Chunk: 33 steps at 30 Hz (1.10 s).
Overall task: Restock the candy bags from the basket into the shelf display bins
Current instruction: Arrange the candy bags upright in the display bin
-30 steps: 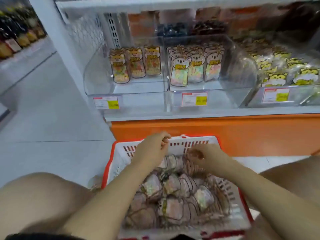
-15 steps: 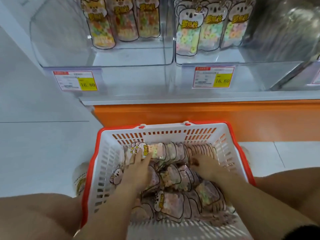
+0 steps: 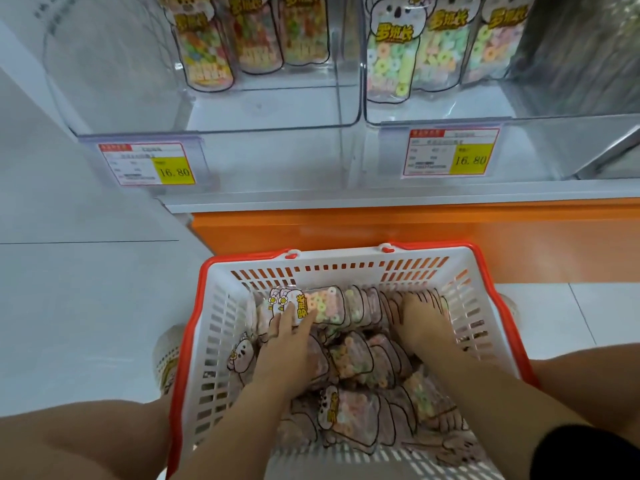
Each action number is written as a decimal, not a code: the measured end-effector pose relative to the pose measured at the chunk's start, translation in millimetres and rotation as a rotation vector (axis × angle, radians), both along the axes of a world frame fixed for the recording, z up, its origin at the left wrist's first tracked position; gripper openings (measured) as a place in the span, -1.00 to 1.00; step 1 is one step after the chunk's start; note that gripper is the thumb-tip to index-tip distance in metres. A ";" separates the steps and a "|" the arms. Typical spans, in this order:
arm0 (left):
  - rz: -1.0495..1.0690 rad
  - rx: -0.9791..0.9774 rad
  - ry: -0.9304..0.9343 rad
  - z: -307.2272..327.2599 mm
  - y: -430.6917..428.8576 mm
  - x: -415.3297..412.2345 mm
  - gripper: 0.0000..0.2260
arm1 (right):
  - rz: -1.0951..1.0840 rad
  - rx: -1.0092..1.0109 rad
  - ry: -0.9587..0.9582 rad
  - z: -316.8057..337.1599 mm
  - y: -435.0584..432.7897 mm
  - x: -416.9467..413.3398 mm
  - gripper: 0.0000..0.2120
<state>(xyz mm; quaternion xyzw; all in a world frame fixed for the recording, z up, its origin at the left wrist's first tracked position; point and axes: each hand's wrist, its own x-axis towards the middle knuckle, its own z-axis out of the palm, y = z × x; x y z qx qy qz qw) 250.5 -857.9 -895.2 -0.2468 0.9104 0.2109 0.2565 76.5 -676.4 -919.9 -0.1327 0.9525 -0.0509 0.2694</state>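
The basket [image 3: 221,323] brims with candy bags [image 3: 343,410]; the display bins [image 3: 270,109] stand mostly empty. The left hand [image 3: 291,344] lies flat on them. I cannot tell the grip of the right hand [image 3: 420,323].

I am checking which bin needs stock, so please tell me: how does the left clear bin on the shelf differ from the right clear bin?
The left bin holds bags of yellow, orange and red candy; the right bin holds pastel green and yellow rings. The right bin's front bag stands nearer the front wall than any bag in the left bin. Both are clear; the left tag and the right tag both read 16.80.
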 end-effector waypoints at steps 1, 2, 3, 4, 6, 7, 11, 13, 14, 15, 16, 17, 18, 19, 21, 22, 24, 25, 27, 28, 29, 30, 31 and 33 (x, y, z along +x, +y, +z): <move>-0.001 0.002 0.001 0.3 -0.6 1.0 -0.33 | 0.043 -0.001 -0.027 5.1 0.5 -0.6 -0.87; 0.000 0.007 0.002 1.0 -1.5 1.5 -0.34 | 0.079 -0.022 -0.062 10.1 2.0 -1.4 -0.90; 0.005 0.014 0.007 2.6 -2.3 1.2 -0.35 | 0.097 -0.056 -0.095 14.3 4.9 -1.8 -0.94; 0.008 0.021 0.011 4.1 -2.9 0.3 -0.36 | 0.098 -0.087 -0.127 18.3 8.7 -2.1 -0.95; 0.018 0.038 0.010 7.7 -3.6 -2.4 -0.37 | 0.071 -0.164 -0.151 26.3 17.7 -2.8 -0.86; 0.027 0.050 0.008 10.3 -3.5 -3.5 -0.37 | 0.065 -0.206 -0.142 31.7 21.5 -2.4 -0.81; 0.027 0.072 -0.023 22.4 -2.3 -4.2 -0.39 | 0.090 -0.334 -0.072 69.0 28.7 -7.8 -0.78; 0.001 0.061 -0.032 30.1 2.4 -4.2 -0.42 | 0.096 -0.392 -0.024 93.4 31.7 -11.5 -0.80; 0.000 0.070 -0.021 35.7 5.5 -5.4 -0.45 | 0.084 -0.423 -0.006 105.4 33.7 -12.2 -0.80; 0.010 0.104 -0.005 44.9 9.1 -8.0 -0.48 | 0.055 -0.471 0.001 118.3 34.9 -11.0 -0.81; 0.022 0.153 0.019 52.8 12.4 -11.0 -0.51 | -0.005 -0.544 -0.022 128.7 36.6 -8.2 -0.81; 0.059 0.228 0.030 64.2 17.2 -13.2 -0.53 | -0.091 -0.654 -0.072 138.4 37.2 -2.3 -0.80; 0.128 0.329 0.010 76.5 22.0 -15.3 -0.50 | -0.190 -0.773 -0.145 146.7 37.0 6.1 -0.79; 0.250 0.487 -0.020 87.1 26.6 -17.1 -0.41 | -0.276 -0.885 -0.213 151.0 36.5 15.9 -0.77; 0.589 0.963 -0.031 99.7 34.5 -20.3 -0.30 | -0.389 -1.026 -0.343 153.1 34.2 38.7 -0.78; 0.729 1.177 0.047 106.5 38.4 -21.6 -0.36 | -0.409 -1.072 -0.408 152.7 32.3 50.7 -0.79; 0.960 1.385 0.275 113.2 42.5 -23.6 -0.55 | -0.384 -1.117 -0.515 149.0 28.7 71.2 -0.90; 1.031 1.420 0.373 118.9 44.9 -23.8 -0.61 | -0.381 -1.133 -0.555 147.9 26.3 78.2 -0.89; 1.082 1.456 0.507 130.1 48.3 -23.4 -0.73 | -0.352 -1.118 -0.591 152.5 23.4 83.3 -0.81; 1.083 1.449 0.543 134.6 48.2 -23.0 -0.78 | -0.322 -1.085 -0.586 157.3 22.6 82.9 -0.78; 1.065 1.435 0.573 137.8 47.5 -22.6 -0.80 | -0.313 -1.057 -0.581 162.7 22.4 80.7 -0.71; 1.046 1.403 0.599 138.4 43.8 -22.1 -0.78 | -0.319 -1.035 -0.567 169.0 23.2 77.2 -0.59; 1.009 1.347 0.625 137.3 39.8 -22.0 -0.73 | -0.344 -1.013 -0.534 173.6 24.8 72.2 -0.46; 0.892 1.209 0.656 138.0 33.0 -19.7 -0.61 | -0.352 -0.984 -0.418 186.3 28.7 62.9 -0.33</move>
